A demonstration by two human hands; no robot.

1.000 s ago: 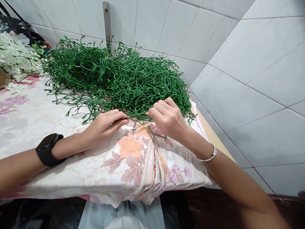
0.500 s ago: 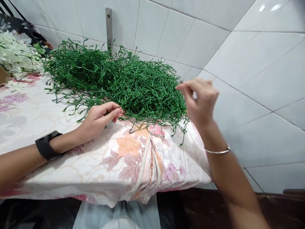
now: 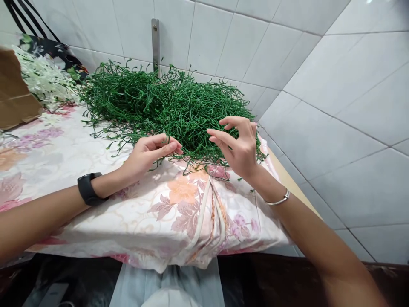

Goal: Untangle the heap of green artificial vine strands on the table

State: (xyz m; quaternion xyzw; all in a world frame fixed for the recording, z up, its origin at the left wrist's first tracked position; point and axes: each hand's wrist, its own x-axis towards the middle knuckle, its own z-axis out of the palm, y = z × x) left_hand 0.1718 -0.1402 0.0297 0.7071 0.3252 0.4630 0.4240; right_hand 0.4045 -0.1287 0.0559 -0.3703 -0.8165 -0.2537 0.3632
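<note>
A large tangled heap of thin green plastic flower stems (image 3: 198,106) lies on a flowered tablecloth (image 3: 128,221). At its front edge, my left hand (image 3: 153,153) is closed in a pinch, with a bit of green stem showing above and below the fingers. My right hand (image 3: 239,145) is raised in front of the heap's right part. Its fingers are curved and apart, and I see nothing between them. On my left wrist is a black watch band (image 3: 91,189); a silver bangle (image 3: 279,198) circles the right one.
White artificial blossoms (image 3: 47,81) are piled at the back left, beside a torn brown cardboard piece (image 3: 17,91) and a dark floral bag (image 3: 60,53). White wall tiles (image 3: 211,38) bound the table behind and at the right. A metal strip (image 3: 155,44) is fixed to the wall.
My right hand has moved left, toward my left hand, and its fingers have opened from a closed pinch. My left hand stays pinched. The view has shifted, bringing more cardboard in at left.
</note>
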